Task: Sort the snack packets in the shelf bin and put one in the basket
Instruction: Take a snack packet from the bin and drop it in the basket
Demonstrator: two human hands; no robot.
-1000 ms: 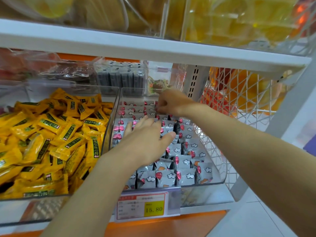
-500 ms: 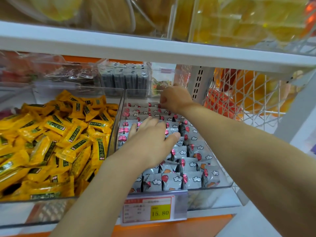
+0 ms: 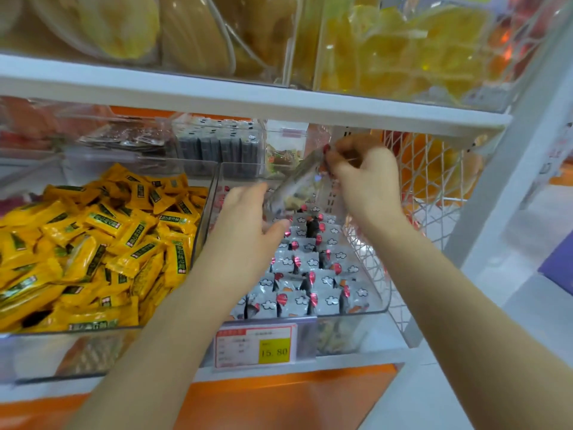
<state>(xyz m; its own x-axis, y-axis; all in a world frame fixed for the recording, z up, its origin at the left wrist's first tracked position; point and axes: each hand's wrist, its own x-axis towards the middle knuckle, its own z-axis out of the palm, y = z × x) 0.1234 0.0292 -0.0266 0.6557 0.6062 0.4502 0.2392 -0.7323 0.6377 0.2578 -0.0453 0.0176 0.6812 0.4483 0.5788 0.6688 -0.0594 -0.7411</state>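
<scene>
Right hand (image 3: 366, 178) raised, pinching blurred packet (image 3: 296, 189), left hand (image 3: 248, 218) apparently touching it

The price tag (image 3: 255, 346) on the front of the right bin (image 3: 373, 307) carries "15. 80" in dark digits on its yellow patch (image 3: 274, 351); the small print on its white part is too blurred to read. The yellow packets (image 3: 93, 243) bear green labels whose characters cannot be made out; any wording on the grey packets (image 3: 310, 276) is too small to read.
</scene>
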